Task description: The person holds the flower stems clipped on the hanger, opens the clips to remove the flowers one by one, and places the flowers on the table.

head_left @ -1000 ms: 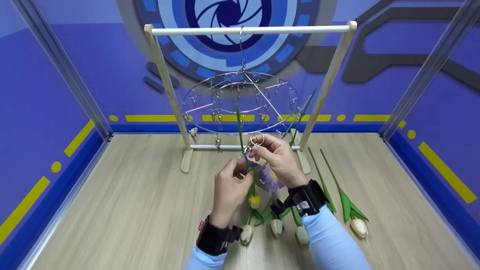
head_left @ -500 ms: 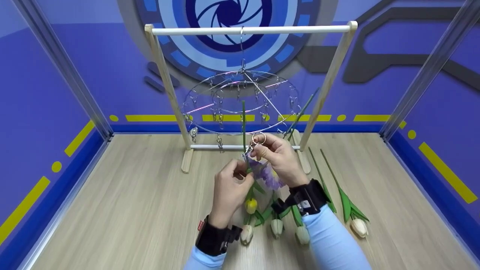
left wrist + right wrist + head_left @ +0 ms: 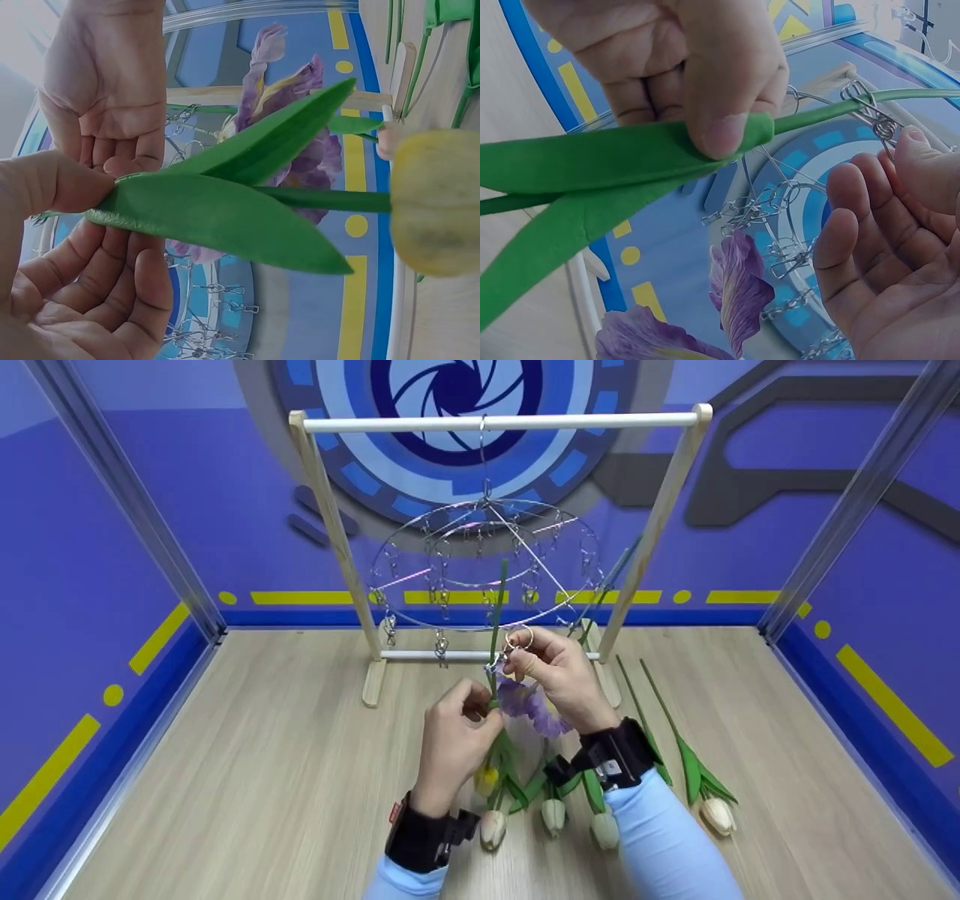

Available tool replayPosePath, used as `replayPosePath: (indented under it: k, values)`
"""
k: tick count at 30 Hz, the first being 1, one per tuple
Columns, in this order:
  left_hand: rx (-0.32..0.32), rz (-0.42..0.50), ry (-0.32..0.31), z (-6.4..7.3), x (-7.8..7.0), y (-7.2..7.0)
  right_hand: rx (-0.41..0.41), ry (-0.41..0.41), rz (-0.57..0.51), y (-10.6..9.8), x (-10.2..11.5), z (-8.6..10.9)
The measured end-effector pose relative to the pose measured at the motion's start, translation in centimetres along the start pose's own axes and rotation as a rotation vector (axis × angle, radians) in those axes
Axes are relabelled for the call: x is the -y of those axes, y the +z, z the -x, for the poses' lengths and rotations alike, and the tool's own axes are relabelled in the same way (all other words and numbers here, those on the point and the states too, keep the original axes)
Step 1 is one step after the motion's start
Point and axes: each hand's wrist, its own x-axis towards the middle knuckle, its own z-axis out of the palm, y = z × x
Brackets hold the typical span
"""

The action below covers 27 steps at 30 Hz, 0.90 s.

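In the head view my left hand pinches a yellow tulip upside down, thumb on the leaf bases, as the left wrist view shows with the bloom at right. My right hand pinches a metal clip of the round hanger between thumb and fingers. The tulip's green stem runs by the clip's wire jaws; I cannot tell whether they grip it. Its tip rises over the hanger's ring. A purple flower hangs beside my right hand, partly behind it.
The round wire hanger with several clips hangs from a rack's white bar. White tulips lie on the wooden table under my hands, another tulip farther right. Another green stem stands up at the hanger's right.
The yellow tulip has tilted: its bloom swung left and down, its stem tip shifted right. My left hand moved slightly left. My right hand stays nearly in place on the clip.
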Motion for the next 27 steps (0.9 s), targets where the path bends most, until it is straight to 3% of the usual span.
replayPosePath:
  k: [17, 27]
  values:
    - [0.054, -0.025, 0.001, -0.06, 0.05, -0.53, 0.003, -0.017, 0.017, -0.35, -0.21, -0.14]
    - [0.053, -0.054, 0.031, -0.09, 0.26, -0.60, 0.004, 0.000, 0.003, -0.61, -0.20, -0.22]
